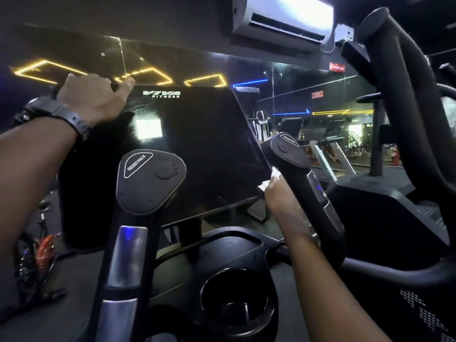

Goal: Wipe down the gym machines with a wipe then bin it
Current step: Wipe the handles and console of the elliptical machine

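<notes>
Gripping the top left corner of the dark Viva Fitness console screen (192, 149), upper left of the frame: left hand (95, 98), fingers curled over the edge, tips hidden behind it; black wristwatch (58, 114) on that wrist. Pressed against the screen's lower right edge, right of centre: white wipe (270, 180), crumpled, mostly hidden by the right hand (278, 196) that pinches it; shape and long axis hard to make out. Seen from behind, so fingers largely out of sight, closed on the wipe. Tilted back, top edge toward the mirror wall, screen glossy and reflecting. In front, two handle pods marked "RESISTANCE": left pod (150, 178), right pod (287, 149). Lower centre: round cup holder (237, 297), bottom edge cut off. Top: air conditioner (283, 18), partly cropped.
</notes>
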Available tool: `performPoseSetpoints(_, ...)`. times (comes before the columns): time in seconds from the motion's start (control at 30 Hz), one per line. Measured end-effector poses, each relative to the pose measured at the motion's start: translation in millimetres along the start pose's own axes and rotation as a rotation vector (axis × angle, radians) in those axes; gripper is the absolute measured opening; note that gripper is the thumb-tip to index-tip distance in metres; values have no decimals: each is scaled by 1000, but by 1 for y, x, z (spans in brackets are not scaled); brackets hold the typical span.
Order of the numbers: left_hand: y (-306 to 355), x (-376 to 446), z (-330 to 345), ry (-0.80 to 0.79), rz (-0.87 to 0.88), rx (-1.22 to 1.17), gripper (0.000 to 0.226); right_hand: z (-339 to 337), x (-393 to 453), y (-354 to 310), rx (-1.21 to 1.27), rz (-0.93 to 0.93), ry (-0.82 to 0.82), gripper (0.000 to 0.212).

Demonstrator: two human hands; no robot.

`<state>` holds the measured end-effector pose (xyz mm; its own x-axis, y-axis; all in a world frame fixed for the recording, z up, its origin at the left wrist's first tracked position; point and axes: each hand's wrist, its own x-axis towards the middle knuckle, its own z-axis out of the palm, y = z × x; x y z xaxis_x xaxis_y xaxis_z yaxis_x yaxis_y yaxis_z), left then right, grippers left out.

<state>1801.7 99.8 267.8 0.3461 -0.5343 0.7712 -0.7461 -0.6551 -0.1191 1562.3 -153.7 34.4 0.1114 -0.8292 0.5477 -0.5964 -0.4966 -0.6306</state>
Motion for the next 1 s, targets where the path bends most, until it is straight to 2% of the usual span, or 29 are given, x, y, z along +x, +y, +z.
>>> performPoseSetpoints(0.07, 1, -1, -2, -18, 5, 22, 92, -16, -28, -8, -53, 20, 6, 37)
performPoseSetpoints(0.17, -1, 0, -2, -36, 9, 26, 93, -26, -52, -15, -70, 68, 28, 32)
performPoseSetpoints(0.27, -2, 1, -3, -38, 18, 27, 92, -31, -74, -18, -84, -33, 156, 24)
performPoseSetpoints(0.33, -3, 1, -2, -32, 28, 32, 92, -32, -86, -17, -8, -99, 247, 19)
performPoseSetpoints(0.43, -3, 2, 0, -19, 28, 34, 91, -31, -92, -17, 25, -151, 293, 16)
performPoseSetpoints(0.53, -3, 2, 2, -14, 3, 18, 88, -31, -96, -28, 24, -226, 256, 31)
performPoseSetpoints(0.87, -3, 6, 3, -9, -2, 28, 91, -28, -132, -111, 22, -628, 132, 35)
performPoseSetpoints(1.0, -1, 7, 2, -13, -17, 3, 92, -20, -163, -146, 221, -934, -83, 18)
